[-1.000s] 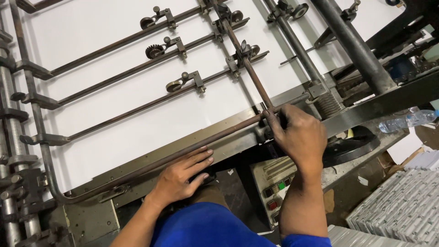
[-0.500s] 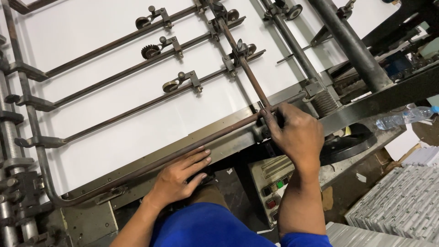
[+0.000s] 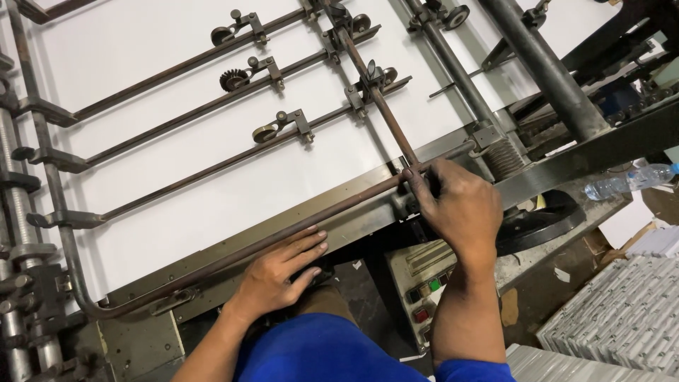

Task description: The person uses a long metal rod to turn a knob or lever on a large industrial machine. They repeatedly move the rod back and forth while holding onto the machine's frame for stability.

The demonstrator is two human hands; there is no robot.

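White sheet stock point(image 3: 212, 177) covers the machine bed ahead of you, crossed by three slanted guide rods carrying small rollers point(image 3: 267, 132). Little has changed over the last second: both hands sit where they were, and only your view has drifted slightly. Your left hand point(image 3: 279, 272) lies flat and open, fingers spread along the metal front edge of the bed, just below the long rusty bar point(image 3: 283, 233) that runs along that edge. Your right hand point(image 3: 456, 205) is closed around the clamp where that bar meets the crossing rod point(image 3: 378, 102) (what the fingers pinch is hidden). Below the edge sits a control box point(image 3: 424, 283) with coloured buttons; stacked trays point(image 3: 622, 318) crowd the floor at right.
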